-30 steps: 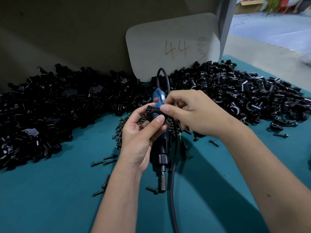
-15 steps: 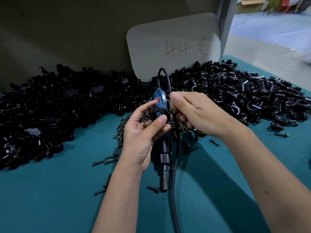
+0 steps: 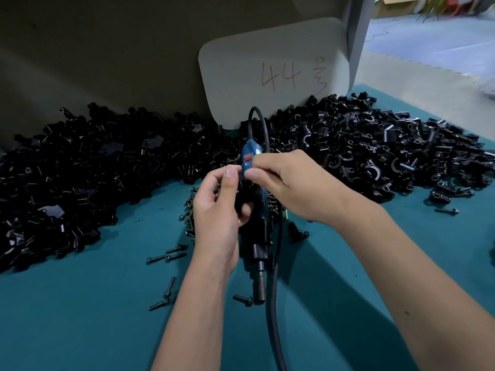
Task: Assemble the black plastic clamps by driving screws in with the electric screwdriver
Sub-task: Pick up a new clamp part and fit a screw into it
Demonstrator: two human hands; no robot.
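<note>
An electric screwdriver is seen lying on the teal table, its long axis running almost straight away from the person, with the bit end nearest and the blue body and cord farthest. Loose screws are scattered on the cloth just to the left of the tool, one screw lying just beside the bit. Above the middle of the tool, a small black clamp part is held in the left hand, whose grip is curled around it with the thumb raised. The right hand is brought in from the right, its fingertips pressed together in a pinch at the top of the part (what is pinched, perhaps a screw, is too small and too dark to be told). The two hands are touching or nearly so. The driver is judged to lie directly beneath both hands, and slightly nearer the right hand, so a short drop toward the body of the tool would be called for once the screw is seated. Beyond the hands, heaps of black plastic clamps are piled to the right and more black parts to the left, with a card marked 44 propped against the wall behind.
</note>
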